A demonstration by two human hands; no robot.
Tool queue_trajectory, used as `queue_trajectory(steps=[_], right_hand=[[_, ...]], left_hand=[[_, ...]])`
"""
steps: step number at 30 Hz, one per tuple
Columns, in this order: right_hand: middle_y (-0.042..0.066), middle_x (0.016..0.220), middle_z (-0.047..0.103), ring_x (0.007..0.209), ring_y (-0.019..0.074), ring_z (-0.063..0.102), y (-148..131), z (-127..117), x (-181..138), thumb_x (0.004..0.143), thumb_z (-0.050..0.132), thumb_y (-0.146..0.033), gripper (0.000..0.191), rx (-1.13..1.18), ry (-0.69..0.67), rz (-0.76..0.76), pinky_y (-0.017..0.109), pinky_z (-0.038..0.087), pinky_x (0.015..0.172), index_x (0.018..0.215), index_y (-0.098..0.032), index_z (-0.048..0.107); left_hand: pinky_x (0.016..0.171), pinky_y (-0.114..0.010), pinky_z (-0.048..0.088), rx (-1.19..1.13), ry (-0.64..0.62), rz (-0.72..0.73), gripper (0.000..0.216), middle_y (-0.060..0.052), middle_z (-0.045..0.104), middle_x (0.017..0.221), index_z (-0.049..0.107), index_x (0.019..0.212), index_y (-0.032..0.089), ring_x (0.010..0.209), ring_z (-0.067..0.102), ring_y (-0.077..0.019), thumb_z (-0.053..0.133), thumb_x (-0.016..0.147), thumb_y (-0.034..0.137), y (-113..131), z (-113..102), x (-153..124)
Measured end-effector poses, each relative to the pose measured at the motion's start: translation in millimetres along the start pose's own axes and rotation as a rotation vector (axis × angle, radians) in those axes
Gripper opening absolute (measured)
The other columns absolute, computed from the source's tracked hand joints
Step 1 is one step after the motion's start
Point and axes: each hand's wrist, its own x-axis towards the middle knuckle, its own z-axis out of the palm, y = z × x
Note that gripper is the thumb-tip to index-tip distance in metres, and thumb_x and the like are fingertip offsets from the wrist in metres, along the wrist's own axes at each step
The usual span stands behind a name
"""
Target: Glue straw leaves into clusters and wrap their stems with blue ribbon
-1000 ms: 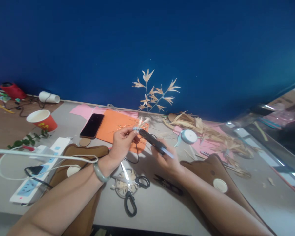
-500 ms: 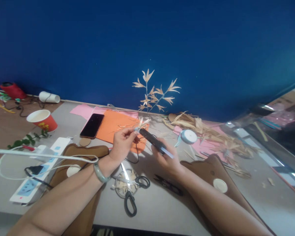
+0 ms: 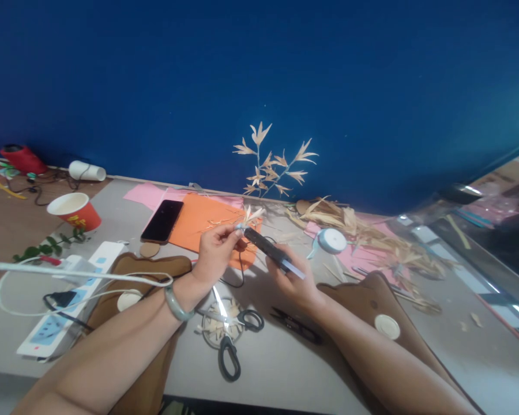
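My left hand [image 3: 218,248] pinches the base of a small pale husk flower [image 3: 253,215] between thumb and fingertips. Wrapped in my right hand [image 3: 292,279] is a black hot glue gun [image 3: 263,242], a pale glue stick jutting from its back end. Its nozzle touches or nearly touches the flower's base; which one I cannot tell. Below my hands, scissors [image 3: 228,331] with black handles lie on a round woven piece [image 3: 207,334]. Small black thread snips [image 3: 296,324] rest beside my right forearm. Beyond my hands stands a branch of husk flowers [image 3: 281,164].
A phone [image 3: 162,221] lies on orange paper [image 3: 190,225]. A red paper cup [image 3: 74,210] and a power strip [image 3: 69,308] with cables are at left. On the right are a roll of light-blue tape [image 3: 332,241], dried husks [image 3: 354,222] and a brown cushion [image 3: 389,300].
Both hands stay almost in place. The glue gun has shifted very slightly left toward the flower's base.
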Motion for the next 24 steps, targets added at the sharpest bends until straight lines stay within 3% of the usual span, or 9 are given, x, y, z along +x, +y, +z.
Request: queue_trajectory(steps=[24], right_hand=[[0.002, 0.075, 0.066, 0.060, 0.0132, 0.057, -2.6, -0.4, 1.0, 0.080, 0.056, -0.014, 0.019, 0.018, 0.047, 0.017, 0.024, 0.048, 0.059, 0.098, -0.018, 0.060]], left_hand=[[0.060, -0.023, 0.050, -0.110, -0.030, -0.054, 0.017, -0.001, 0.063, 0.060, 0.069, 0.071, 0.013, 0.058, 0.060, -0.0105, 0.068, 0.076, 0.029, -0.5, -0.8, 0.1]])
